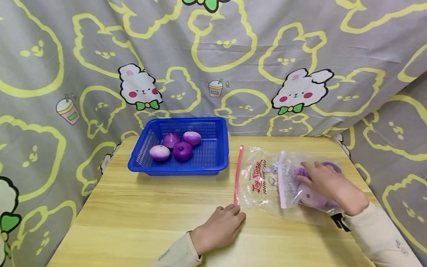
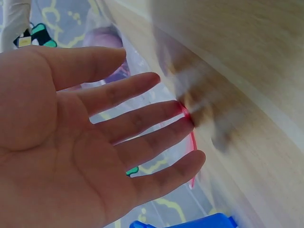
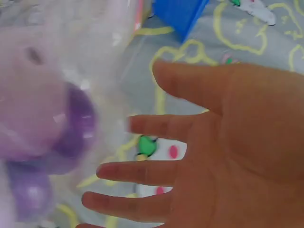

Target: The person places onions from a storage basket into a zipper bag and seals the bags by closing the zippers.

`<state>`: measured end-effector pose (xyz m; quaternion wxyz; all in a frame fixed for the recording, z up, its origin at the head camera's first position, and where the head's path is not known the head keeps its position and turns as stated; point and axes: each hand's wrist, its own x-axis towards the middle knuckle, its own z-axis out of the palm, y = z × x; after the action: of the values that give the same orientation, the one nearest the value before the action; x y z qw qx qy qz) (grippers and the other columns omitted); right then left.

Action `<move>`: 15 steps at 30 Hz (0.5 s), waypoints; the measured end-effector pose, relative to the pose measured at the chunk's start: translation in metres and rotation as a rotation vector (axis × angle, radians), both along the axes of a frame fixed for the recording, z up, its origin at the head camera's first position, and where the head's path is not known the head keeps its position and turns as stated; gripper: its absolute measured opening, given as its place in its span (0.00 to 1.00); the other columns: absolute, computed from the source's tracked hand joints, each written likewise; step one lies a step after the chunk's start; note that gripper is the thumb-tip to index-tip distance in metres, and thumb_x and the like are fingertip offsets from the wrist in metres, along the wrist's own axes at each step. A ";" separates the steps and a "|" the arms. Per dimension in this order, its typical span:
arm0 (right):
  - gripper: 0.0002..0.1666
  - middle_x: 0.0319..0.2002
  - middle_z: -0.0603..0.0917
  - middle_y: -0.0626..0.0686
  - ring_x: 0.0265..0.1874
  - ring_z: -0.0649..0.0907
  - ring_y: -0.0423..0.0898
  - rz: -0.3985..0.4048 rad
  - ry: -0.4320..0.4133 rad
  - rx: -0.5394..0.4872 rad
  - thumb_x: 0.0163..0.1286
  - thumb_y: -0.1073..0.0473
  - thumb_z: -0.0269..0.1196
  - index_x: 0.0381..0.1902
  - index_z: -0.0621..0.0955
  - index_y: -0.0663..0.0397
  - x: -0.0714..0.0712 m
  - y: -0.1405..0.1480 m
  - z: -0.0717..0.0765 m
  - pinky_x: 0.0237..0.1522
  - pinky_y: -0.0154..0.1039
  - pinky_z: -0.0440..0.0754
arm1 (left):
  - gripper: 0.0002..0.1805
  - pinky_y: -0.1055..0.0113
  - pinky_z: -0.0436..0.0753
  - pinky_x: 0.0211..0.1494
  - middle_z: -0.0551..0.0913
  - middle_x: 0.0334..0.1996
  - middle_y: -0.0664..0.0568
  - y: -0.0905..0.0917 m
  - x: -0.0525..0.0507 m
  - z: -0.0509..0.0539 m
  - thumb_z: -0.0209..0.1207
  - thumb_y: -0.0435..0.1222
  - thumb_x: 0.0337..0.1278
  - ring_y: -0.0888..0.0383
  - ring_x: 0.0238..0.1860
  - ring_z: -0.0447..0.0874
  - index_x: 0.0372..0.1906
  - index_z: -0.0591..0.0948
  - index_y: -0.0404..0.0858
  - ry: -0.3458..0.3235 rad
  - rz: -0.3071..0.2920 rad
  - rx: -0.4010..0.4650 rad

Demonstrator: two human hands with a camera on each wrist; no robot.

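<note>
A large clear zip bag with a red strip and "Toy Story" print lies flat on the table. The fingertips of my left hand touch the near end of its red strip, fingers nearly straight. On top of the large bag's right part lies a smaller clear bag with a lilac strip. Purple and pale lilac round things fill it; their exact kind is unclear through the plastic. Over this smaller bag is my right hand, its fingers extended and spread in the right wrist view.
A blue mesh basket stands at the table's back left, holding several purple, onion-like round things. Behind the wooden table hangs a grey patterned curtain. Near the right sleeve is a black strap.
</note>
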<state>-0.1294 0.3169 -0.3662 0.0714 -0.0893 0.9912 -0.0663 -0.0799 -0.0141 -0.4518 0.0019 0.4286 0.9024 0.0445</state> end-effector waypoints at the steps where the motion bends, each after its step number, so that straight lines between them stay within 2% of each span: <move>1: 0.37 0.55 0.69 0.84 0.50 0.73 0.83 0.002 -0.013 -0.017 0.72 0.49 0.60 0.68 0.66 0.68 0.002 0.002 -0.004 0.47 0.76 0.72 | 0.06 0.61 0.79 0.40 0.78 0.38 0.56 0.000 0.001 0.000 0.58 0.42 0.68 0.58 0.46 0.79 0.43 0.81 0.46 0.003 0.001 -0.004; 4: 0.40 0.56 0.67 0.87 0.49 0.72 0.85 0.002 -0.043 -0.040 0.70 0.51 0.63 0.69 0.64 0.70 -0.002 0.010 -0.014 0.46 0.75 0.73 | 0.06 0.60 0.80 0.40 0.78 0.39 0.55 0.000 0.001 0.000 0.57 0.41 0.69 0.57 0.48 0.80 0.43 0.81 0.46 -0.004 0.007 -0.007; 8: 0.40 0.57 0.64 0.88 0.52 0.70 0.85 0.018 -0.033 -0.056 0.69 0.56 0.64 0.70 0.62 0.71 -0.024 0.026 -0.021 0.48 0.77 0.71 | 0.06 0.59 0.81 0.41 0.79 0.41 0.54 0.002 0.001 0.000 0.58 0.41 0.68 0.55 0.51 0.80 0.44 0.82 0.45 -0.017 0.012 0.007; 12: 0.40 0.58 0.65 0.86 0.55 0.68 0.85 0.043 0.009 -0.105 0.65 0.62 0.65 0.70 0.62 0.72 -0.046 0.043 -0.027 0.51 0.78 0.68 | 0.06 0.61 0.81 0.37 0.79 0.41 0.53 0.001 0.001 -0.001 0.58 0.40 0.67 0.55 0.50 0.79 0.43 0.81 0.44 -0.028 0.008 0.023; 15: 0.42 0.59 0.66 0.84 0.58 0.65 0.84 0.026 0.096 -0.123 0.60 0.66 0.66 0.69 0.63 0.69 -0.053 0.050 -0.031 0.54 0.80 0.62 | 0.07 0.62 0.82 0.37 0.79 0.45 0.52 -0.002 0.000 0.002 0.60 0.41 0.66 0.56 0.52 0.79 0.43 0.80 0.43 -0.044 0.007 0.021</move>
<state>-0.1825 0.3671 -0.3967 0.0189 -0.1096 0.9863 -0.1217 -0.0796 -0.0164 -0.4502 0.0172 0.4242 0.9032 0.0633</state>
